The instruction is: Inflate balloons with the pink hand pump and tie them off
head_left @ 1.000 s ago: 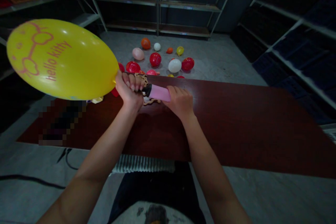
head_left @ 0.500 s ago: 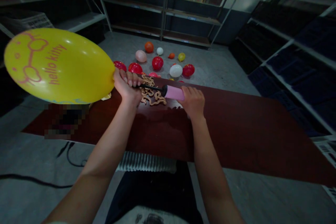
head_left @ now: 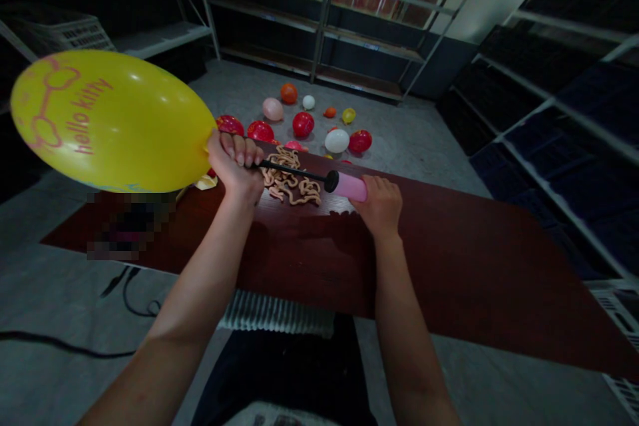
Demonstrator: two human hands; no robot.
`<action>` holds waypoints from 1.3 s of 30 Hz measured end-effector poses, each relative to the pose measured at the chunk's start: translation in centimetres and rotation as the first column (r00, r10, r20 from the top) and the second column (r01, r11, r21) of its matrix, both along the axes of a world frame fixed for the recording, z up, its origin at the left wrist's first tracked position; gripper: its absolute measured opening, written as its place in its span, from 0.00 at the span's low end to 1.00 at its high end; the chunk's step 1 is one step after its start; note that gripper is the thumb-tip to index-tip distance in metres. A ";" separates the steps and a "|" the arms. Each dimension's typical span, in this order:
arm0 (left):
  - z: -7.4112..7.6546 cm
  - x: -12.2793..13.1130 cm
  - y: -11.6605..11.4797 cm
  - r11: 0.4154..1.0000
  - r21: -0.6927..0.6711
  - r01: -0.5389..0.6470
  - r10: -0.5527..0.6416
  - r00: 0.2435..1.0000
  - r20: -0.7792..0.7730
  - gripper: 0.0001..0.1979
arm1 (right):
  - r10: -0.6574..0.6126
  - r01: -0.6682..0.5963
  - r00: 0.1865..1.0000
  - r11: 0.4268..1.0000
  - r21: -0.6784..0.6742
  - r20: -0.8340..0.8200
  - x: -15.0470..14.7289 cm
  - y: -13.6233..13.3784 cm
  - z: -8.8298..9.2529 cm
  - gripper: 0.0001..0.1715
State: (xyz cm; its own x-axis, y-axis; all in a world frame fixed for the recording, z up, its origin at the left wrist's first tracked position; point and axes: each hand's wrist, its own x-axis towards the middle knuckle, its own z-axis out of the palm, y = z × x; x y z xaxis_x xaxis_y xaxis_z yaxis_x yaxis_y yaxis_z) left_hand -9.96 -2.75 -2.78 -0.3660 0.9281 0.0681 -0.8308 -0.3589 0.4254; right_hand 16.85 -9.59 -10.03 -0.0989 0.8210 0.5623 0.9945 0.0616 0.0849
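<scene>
My left hand (head_left: 235,163) is closed around the black end of a balloon pump, right at the neck of a big yellow balloon (head_left: 114,123) printed "hello kitty". The balloon stretches out to the left, and its neck is hidden by the fingers. My right hand (head_left: 378,205) grips the pink barrel of the balloon pump (head_left: 351,187). Between the two hands the pump's thin black rod is drawn out. Beneath it, a heap of tan, wavy long balloons (head_left: 289,181) lies on the dark red-brown table (head_left: 464,259).
Several small balloons, among them a red one (head_left: 303,124) and a white one (head_left: 337,140), lie on the floor past the table. Metal shelves (head_left: 319,26) stand behind and at both sides. A black cable (head_left: 64,345) runs across the floor at left.
My right hand has moved right with the pink barrel, so more of the black rod shows between my hands. The yellow balloon has turned slightly.
</scene>
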 end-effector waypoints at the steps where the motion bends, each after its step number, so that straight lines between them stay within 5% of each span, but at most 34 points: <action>1: 0.1 0.0 -0.1 1.000 -0.020 0.003 -0.003 1.000 0.000 0.28 | 0.010 -0.010 1.000 1.000 -0.013 -0.005 -0.2 0.0 -0.1 0.18; 9: 0.7 1.9 -1.1 0.990 -0.103 0.094 -0.098 0.994 -0.036 0.29 | 0.071 -0.073 0.997 0.994 -0.084 -0.028 -2.4 -0.1 0.7 0.19; 18: -1.1 5.3 -2.0 0.976 -0.075 0.206 -0.213 0.973 -0.094 0.29 | 0.097 -0.112 0.992 0.966 -0.234 -0.075 -5.6 -1.0 1.3 0.18; 28: -0.8 4.2 -1.2 0.978 -0.125 0.166 -0.171 0.985 -0.033 0.27 | 0.148 -0.157 0.982 0.984 -0.081 -0.113 -5.5 0.1 0.5 0.22; 39: 0.1 2.3 -0.6 0.990 -0.128 0.065 -0.060 0.997 0.039 0.29 | 0.067 -0.067 0.998 0.998 -0.021 -0.002 -2.5 0.9 -0.9 0.23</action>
State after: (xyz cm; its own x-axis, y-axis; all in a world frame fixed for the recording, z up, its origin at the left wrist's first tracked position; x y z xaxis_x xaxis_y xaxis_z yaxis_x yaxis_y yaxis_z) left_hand -7.70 -3.31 -2.69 -0.3072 0.9494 -0.0651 -0.8650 -0.2500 0.4351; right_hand 14.34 -8.64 -10.95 -0.1531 0.8242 0.5452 0.9882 0.1298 0.0813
